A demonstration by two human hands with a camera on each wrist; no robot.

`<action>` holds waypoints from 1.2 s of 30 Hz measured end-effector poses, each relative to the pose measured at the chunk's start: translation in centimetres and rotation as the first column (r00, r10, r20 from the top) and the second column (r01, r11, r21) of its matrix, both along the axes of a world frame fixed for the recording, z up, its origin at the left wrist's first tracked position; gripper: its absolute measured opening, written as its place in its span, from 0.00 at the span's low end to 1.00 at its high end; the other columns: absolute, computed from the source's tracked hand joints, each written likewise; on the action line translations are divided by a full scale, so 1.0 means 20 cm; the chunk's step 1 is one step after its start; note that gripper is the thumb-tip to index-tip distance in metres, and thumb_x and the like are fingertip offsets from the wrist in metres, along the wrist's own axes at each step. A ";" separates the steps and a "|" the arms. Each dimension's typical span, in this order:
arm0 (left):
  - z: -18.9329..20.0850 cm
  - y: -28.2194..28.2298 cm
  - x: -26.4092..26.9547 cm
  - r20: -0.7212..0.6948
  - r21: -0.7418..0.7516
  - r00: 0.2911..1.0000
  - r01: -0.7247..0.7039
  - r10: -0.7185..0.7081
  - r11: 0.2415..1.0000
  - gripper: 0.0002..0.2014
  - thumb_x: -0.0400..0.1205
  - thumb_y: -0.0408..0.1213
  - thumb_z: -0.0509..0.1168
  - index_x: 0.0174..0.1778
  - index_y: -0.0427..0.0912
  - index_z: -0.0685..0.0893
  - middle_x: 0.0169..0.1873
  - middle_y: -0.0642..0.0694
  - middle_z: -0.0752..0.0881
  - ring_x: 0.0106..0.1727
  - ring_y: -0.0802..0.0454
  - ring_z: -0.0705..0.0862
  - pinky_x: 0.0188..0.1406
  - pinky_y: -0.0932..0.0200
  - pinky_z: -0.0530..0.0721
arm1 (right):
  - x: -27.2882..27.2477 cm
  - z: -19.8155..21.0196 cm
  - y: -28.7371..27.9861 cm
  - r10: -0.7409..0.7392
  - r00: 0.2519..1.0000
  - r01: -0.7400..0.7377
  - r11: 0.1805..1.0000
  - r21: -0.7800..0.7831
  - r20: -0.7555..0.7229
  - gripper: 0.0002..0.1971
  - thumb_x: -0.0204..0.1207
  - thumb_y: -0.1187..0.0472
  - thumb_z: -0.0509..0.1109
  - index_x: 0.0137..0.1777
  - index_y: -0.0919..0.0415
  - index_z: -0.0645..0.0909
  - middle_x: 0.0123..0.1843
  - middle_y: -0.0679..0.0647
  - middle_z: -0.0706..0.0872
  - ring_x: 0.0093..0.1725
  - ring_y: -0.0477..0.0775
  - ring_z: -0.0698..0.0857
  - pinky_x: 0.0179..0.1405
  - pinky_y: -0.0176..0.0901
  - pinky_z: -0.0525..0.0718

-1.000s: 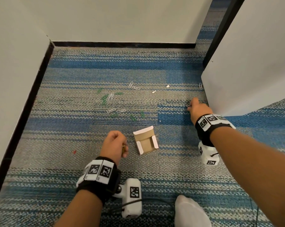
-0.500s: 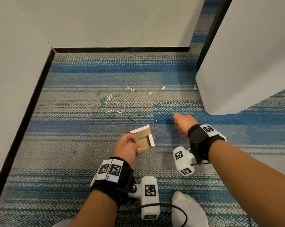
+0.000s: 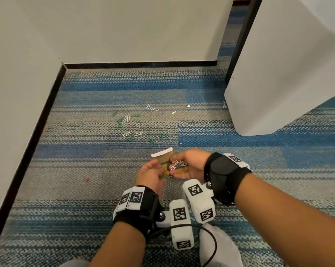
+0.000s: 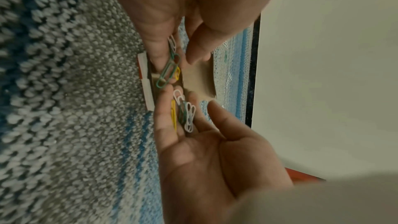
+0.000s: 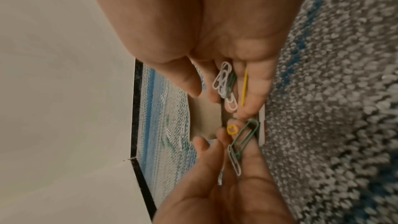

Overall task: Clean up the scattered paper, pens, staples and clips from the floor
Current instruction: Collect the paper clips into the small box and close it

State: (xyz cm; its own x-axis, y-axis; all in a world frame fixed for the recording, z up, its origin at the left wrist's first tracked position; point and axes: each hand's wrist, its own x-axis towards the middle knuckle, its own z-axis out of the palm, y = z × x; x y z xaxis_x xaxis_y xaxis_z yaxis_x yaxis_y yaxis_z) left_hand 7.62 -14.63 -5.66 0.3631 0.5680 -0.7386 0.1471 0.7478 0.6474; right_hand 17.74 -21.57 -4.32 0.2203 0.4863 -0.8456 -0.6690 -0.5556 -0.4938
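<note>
Here the small cardboard box point(image 3: 163, 158) sits open on the carpet point(image 3: 82, 170), its white-edged flap raised on the far side, and both hands meet right over it. The left hand point(image 3: 150, 175) is half curled, fingers bent around a green paper clip point(image 4: 169, 71) and a yellow clip point(image 4: 177, 74) held at the box's mouth. The right hand point(image 3: 189, 164) lies palm up beside it, fingers loosely cupped around a bunch of white clips point(image 3: 178, 164) with a thin yellow one point(image 3: 181, 172) lying along a finger; the two hands' fingertips nearly touch. Farther out on the carpet, more white and green clips point(image 3: 133, 134) lie scattered, well apart from the box, along with a few white scraps point(image 3: 173, 112). One white clip point(image 3: 224, 104) lies against the base of a white panel point(image 3: 278, 83) on the right. A small red bit point(image 3: 87, 179) lies off to the left, near the black skirting point(image 3: 28, 151) of the wall.
</note>
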 end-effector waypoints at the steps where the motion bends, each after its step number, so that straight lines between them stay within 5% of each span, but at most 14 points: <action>1: 0.01 0.00 0.00 0.008 -0.016 1.000 0.007 -0.007 1.000 0.20 0.76 0.11 0.46 0.52 0.36 0.74 0.44 0.41 0.77 0.44 0.45 0.80 0.40 0.54 0.79 | 0.00 0.00 0.00 -0.003 1.000 0.003 1.000 0.000 -0.017 0.06 0.82 0.65 0.58 0.44 0.61 0.75 0.38 0.57 0.81 0.36 0.53 0.81 0.36 0.40 0.83; 4: 0.02 -0.01 -0.01 0.023 -0.019 0.999 0.037 -0.037 0.999 0.25 0.76 0.12 0.44 0.62 0.37 0.73 0.56 0.37 0.78 0.51 0.43 0.81 0.51 0.51 0.79 | 0.01 0.02 0.00 -0.029 0.996 0.030 0.999 0.015 -0.081 0.08 0.81 0.68 0.55 0.43 0.62 0.74 0.40 0.59 0.82 0.37 0.54 0.81 0.31 0.37 0.84; 9: 0.02 -0.03 -0.01 0.010 0.061 0.996 0.092 -0.092 0.994 0.27 0.75 0.10 0.46 0.62 0.39 0.74 0.61 0.35 0.78 0.43 0.48 0.81 0.45 0.53 0.75 | -0.01 0.06 0.00 -0.065 0.990 0.069 0.997 0.026 -0.129 0.19 0.72 0.79 0.45 0.56 0.67 0.71 0.41 0.63 0.81 0.35 0.56 0.83 0.29 0.36 0.86; 12: 0.02 -0.02 -0.01 -0.016 0.114 0.989 0.148 -0.147 0.982 0.27 0.73 0.09 0.50 0.61 0.39 0.75 0.61 0.38 0.80 0.47 0.47 0.83 0.39 0.56 0.79 | -0.01 0.08 0.00 -0.037 0.998 0.039 0.998 0.046 -0.060 0.27 0.72 0.83 0.42 0.66 0.74 0.72 0.41 0.62 0.79 0.39 0.56 0.82 0.43 0.42 0.87; 14: 0.01 -0.02 -0.01 -0.023 0.142 0.983 0.181 -0.179 0.973 0.22 0.75 0.11 0.56 0.57 0.40 0.75 0.63 0.36 0.80 0.54 0.41 0.84 0.46 0.51 0.83 | -0.02 0.08 0.00 -0.022 1.000 0.022 0.998 0.061 0.004 0.27 0.73 0.84 0.43 0.70 0.76 0.68 0.47 0.66 0.82 0.42 0.55 0.82 0.59 0.49 0.82; 16: 0.00 -0.02 0.00 -0.037 0.163 0.981 0.195 -0.192 0.967 0.20 0.75 0.11 0.57 0.51 0.42 0.77 0.64 0.35 0.80 0.60 0.37 0.82 0.55 0.44 0.83 | -0.03 0.08 0.00 -0.026 0.999 0.023 0.998 0.065 0.038 0.25 0.76 0.84 0.46 0.71 0.73 0.69 0.53 0.67 0.83 0.42 0.53 0.82 0.64 0.51 0.80; 19: 0.00 -0.02 0.01 -0.038 0.183 0.985 0.171 -0.167 0.968 0.21 0.76 0.12 0.56 0.52 0.43 0.78 0.65 0.36 0.79 0.61 0.41 0.82 0.60 0.44 0.81 | -0.03 0.07 0.00 -0.061 0.997 0.059 0.997 0.057 0.035 0.26 0.77 0.83 0.50 0.72 0.66 0.69 0.45 0.60 0.81 0.45 0.54 0.83 0.53 0.48 0.84; 25: 0.00 0.00 0.02 0.019 0.168 0.997 0.072 -0.076 0.983 0.23 0.79 0.15 0.56 0.65 0.42 0.75 0.60 0.39 0.81 0.48 0.48 0.84 0.40 0.58 0.82 | -0.03 0.04 0.01 -0.107 0.993 0.104 0.992 0.068 0.043 0.24 0.80 0.79 0.51 0.73 0.60 0.69 0.48 0.57 0.80 0.43 0.52 0.80 0.44 0.42 0.85; 29: 0.03 -0.01 0.03 0.023 0.186 0.997 0.063 -0.068 0.980 0.23 0.80 0.16 0.54 0.65 0.46 0.71 0.49 0.42 0.85 0.34 0.57 0.85 0.37 0.59 0.79 | -0.02 0.04 0.01 -0.135 0.990 0.131 0.988 0.077 0.048 0.29 0.77 0.82 0.47 0.73 0.60 0.70 0.66 0.68 0.77 0.56 0.60 0.82 0.43 0.41 0.87; 32: 0.05 -0.01 0.03 0.057 0.168 0.994 0.083 -0.094 0.982 0.25 0.80 0.15 0.52 0.67 0.46 0.69 0.54 0.39 0.83 0.43 0.56 0.84 0.45 0.57 0.80 | 0.00 0.04 0.01 -0.164 0.986 0.162 0.983 0.090 0.017 0.28 0.77 0.82 0.48 0.72 0.60 0.71 0.67 0.69 0.76 0.59 0.63 0.83 0.45 0.43 0.88; 36: 0.07 -0.01 0.02 0.076 0.158 0.988 0.121 -0.134 0.980 0.27 0.81 0.17 0.51 0.72 0.46 0.67 0.59 0.41 0.81 0.52 0.55 0.82 0.54 0.56 0.80 | 0.01 0.04 0.00 -0.194 0.981 0.193 0.974 0.116 -0.007 0.28 0.75 0.83 0.50 0.70 0.60 0.72 0.66 0.68 0.76 0.48 0.57 0.84 0.39 0.41 0.89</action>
